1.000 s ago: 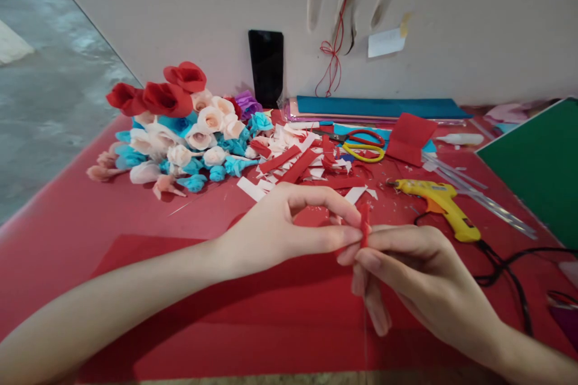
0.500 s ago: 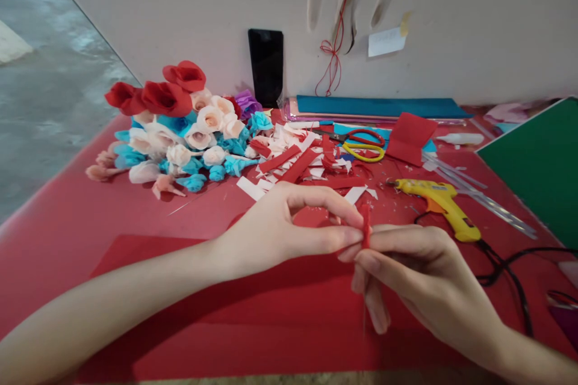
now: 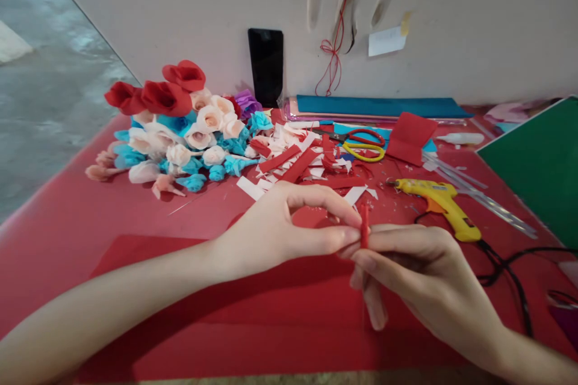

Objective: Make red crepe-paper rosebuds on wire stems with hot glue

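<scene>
"What do we find at the centre?"

"We see a narrow strip of red paper (image 3: pixel 364 227), upright, held in the air between two bare hands. A thin, faint wire (image 3: pixel 362 337) runs straight down below it; we cannot make out where its top ends."

"How do the fingers stand?"

"On the left hand (image 3: pixel 271 234), we see thumb and forefinger arched round a gap, their tips closed on the strip's left side. On the right hand (image 3: pixel 424 277), thumb and forefinger pinch near its lower end, and other fingers hang loosely beneath."

"And just around them?"

"Under the hands we have a large red sheet (image 3: pixel 280 307), flat on a red table (image 3: pixel 58 252). Just beyond lies a heap of red and white paper scraps (image 3: pixel 298 159). To the right we notice a yellow glue gun (image 3: pixel 433 198) on its side, near some clear sticks (image 3: pixel 487 204)."

"Farther out?"

"Scissors (image 3: pixel 361 147) with one red and one yellow handle lie behind the scraps, beside a red paper square (image 3: pixel 410 138). On the left we meet a pile of paper flowers (image 3: pixel 180 138) in red, cream, blue and purple. Behind, a black phone (image 3: pixel 266 66) leans on the pale wall (image 3: pixel 203 6)."
</scene>
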The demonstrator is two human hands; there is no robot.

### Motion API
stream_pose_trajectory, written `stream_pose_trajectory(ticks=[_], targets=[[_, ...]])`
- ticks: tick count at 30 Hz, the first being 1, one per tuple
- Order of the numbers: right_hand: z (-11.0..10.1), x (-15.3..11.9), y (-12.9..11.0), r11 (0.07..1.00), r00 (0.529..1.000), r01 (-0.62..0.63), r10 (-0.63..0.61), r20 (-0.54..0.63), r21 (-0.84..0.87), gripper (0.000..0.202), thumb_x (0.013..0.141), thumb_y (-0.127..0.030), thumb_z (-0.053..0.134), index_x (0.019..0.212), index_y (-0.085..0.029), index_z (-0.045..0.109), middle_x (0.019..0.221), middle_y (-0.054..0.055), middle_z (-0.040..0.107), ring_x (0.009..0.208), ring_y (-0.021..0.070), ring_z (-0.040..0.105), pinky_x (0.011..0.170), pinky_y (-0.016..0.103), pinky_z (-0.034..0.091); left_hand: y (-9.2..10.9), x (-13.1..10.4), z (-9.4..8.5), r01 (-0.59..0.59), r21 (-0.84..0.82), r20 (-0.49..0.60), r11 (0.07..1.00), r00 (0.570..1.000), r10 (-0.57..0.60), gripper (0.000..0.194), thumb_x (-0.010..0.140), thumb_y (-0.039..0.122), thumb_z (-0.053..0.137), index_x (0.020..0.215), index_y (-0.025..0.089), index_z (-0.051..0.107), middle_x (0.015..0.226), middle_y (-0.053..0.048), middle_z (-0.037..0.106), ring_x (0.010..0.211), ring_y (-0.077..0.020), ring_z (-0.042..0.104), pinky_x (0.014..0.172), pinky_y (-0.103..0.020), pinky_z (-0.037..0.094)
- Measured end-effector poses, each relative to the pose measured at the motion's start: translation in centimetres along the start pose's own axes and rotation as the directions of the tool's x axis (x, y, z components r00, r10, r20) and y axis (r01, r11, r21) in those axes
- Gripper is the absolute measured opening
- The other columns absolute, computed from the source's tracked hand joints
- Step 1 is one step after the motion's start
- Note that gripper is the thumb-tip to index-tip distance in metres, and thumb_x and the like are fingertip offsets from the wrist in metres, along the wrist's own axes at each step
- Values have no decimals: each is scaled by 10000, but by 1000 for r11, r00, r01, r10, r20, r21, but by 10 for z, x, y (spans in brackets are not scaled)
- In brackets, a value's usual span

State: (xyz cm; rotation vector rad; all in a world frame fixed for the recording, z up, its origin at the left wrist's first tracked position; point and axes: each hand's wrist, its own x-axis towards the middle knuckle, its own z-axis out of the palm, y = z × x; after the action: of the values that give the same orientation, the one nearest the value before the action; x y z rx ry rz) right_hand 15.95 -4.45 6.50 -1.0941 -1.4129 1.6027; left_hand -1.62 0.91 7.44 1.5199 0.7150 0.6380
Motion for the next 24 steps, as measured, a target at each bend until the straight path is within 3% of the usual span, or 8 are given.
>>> stream_pose_trajectory(ticks=[11,24], targets=[[2,1,-3,999,999,11,-12,-33,-49,144,764,-210,612,635,-147,621,556,-4,601,363,86,561,375,150,406,0,-1,1,-22,43,-44,999,999,24,47,731,116,596,744,145,629,777,5,632,768,-105,572,758,-224,440],[1,3,-3,995,998,51,-54,-33,-89,100,725,-128,644,632,-149,614,545,-28,586,377,63,556,396,129,390,0,-3,2,-85,211,-100,974,989,108,31,720,151,607,694,139,617,753,0,623,738,-109,554,717,-230,422]])
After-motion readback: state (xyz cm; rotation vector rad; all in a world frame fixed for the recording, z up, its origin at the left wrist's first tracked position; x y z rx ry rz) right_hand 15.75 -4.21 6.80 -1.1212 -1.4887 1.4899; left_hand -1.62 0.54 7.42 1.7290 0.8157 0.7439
